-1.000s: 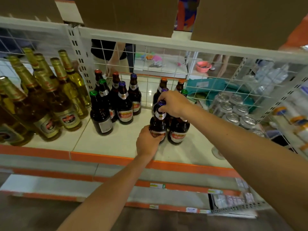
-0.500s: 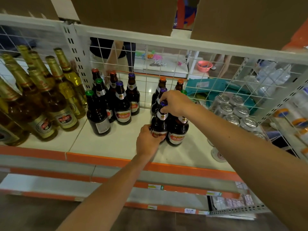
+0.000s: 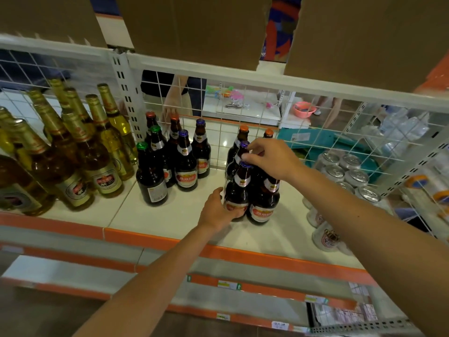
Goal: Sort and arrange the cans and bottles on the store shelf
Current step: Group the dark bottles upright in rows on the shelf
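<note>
Starting from the left, what stands on the shelf (image 3: 170,215)?

At the far left stand golden bottles (image 3: 97,152) with foil necks, close together. Next to them, a little apart, is a group of dark bottles (image 3: 185,164) with green, red and purple caps.

And the left hand (image 3: 218,210)?

It is to the right of that group, near the front edge of the shelf. Its fingers are wrapped around the lower body of the front bottle (image 3: 239,188), over the label. This bottle is upright. Whether its base rests on the shelf I cannot see, because the hand hides it. Another dark bottle stands close against its right side, and more stand behind.

What does the right hand (image 3: 272,158) do?

It is above this same cluster, palm down. Thumb and forefinger are bent at the neck of the purple-capped bottle (image 3: 243,145), just behind the front one. Whether they really pinch it, I cannot tell.

And further right?

Silver cans (image 3: 352,176) stand in rows beside the wire grid (image 3: 359,132), and more of them are nearer the shelf edge.
</note>
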A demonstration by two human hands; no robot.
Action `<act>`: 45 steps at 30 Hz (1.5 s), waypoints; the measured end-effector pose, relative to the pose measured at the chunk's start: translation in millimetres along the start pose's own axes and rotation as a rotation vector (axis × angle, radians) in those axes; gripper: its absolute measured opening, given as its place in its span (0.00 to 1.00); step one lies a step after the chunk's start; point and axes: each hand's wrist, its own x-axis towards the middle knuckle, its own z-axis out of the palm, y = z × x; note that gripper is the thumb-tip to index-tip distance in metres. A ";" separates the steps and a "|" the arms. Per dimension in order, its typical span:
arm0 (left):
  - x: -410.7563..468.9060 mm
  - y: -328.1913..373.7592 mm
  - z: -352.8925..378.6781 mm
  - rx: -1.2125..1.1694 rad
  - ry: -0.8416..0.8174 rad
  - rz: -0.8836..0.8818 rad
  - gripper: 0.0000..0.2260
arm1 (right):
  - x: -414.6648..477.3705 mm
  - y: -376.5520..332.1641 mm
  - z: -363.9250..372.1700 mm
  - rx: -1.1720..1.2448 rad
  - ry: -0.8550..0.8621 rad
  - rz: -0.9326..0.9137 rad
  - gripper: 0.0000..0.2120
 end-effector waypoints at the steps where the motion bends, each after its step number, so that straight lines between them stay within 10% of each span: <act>1: 1.2 2.9 -8.0 0.030 -0.022 -0.006 0.46 | -0.5 4.0 -6.2 0.015 0.057 0.009 0.18; 12: -4.3 58.8 -120.9 0.138 0.245 0.134 0.15 | 20.6 -31.0 -27.7 0.013 0.004 -0.023 0.16; 29: 62.7 81.9 -158.8 0.125 0.270 0.524 0.10 | 136.6 -79.0 42.8 0.018 -0.001 0.138 0.23; 34: 69.7 47.4 -109.0 0.050 0.012 0.234 0.17 | 164.5 -85.2 58.6 0.034 -0.030 0.149 0.25; 45: 100.0 22.0 -67.1 -0.068 -0.008 -0.101 0.28 | 179.7 -74.3 71.4 -0.113 -0.030 0.074 0.18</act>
